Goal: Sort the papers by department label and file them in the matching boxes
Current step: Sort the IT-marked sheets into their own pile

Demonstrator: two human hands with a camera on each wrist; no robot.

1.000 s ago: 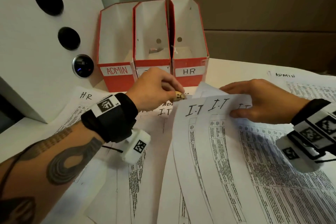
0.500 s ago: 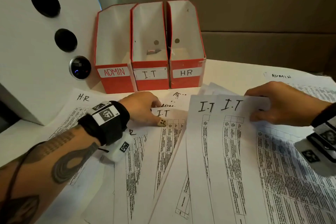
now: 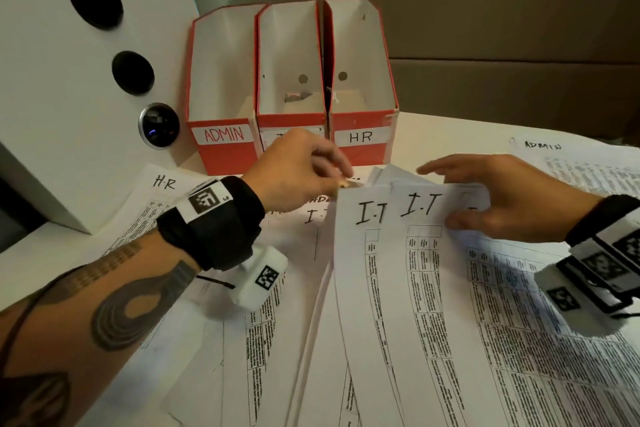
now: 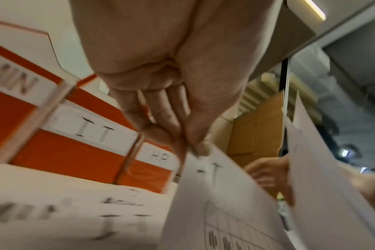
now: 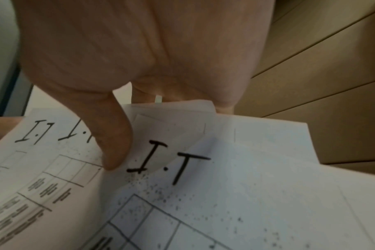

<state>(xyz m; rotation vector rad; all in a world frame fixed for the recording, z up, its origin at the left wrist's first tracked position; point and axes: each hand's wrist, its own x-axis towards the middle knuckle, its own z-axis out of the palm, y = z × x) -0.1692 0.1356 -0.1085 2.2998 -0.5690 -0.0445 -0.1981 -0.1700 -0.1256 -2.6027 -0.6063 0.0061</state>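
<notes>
Pinching the top corner of an I.T sheet (image 3: 360,253) between thumb and curled fingers, the left hand (image 3: 294,173) sits in the head view just in front of the middle file box (image 3: 291,62), hiding most of that box's label. The right hand (image 3: 502,198) grips the top edge of a fan of I.T papers (image 3: 426,253), thumb on the upper face and fingers reaching past the far edge. Three red file boxes stand side by side against the back: the ADMIN box (image 3: 221,80) on the left, the middle one, and the HR box (image 3: 360,62) on the right. More printed sheets lie spread over the white table (image 3: 450,128): an HR sheet (image 3: 162,184) under the left forearm, an ADMIN sheet (image 3: 571,156) at far right. A white panel (image 3: 69,97) with three round dark lenses stands to the left of the boxes.

From the left wrist, the left hand (image 4: 161,84) shows its thumb and fingertips (image 4: 200,147) closed on the paper's corner, the I.T sheet (image 4: 225,203) raised off the table. Behind it the I.T box (image 4: 75,143) label reads clearly, the HR box (image 4: 152,169) beside it.

From the right wrist, the right hand (image 5: 139,50) presses its thumb down on the overlapped I.T papers (image 5: 225,194), with fingers curled behind their top edge.
</notes>
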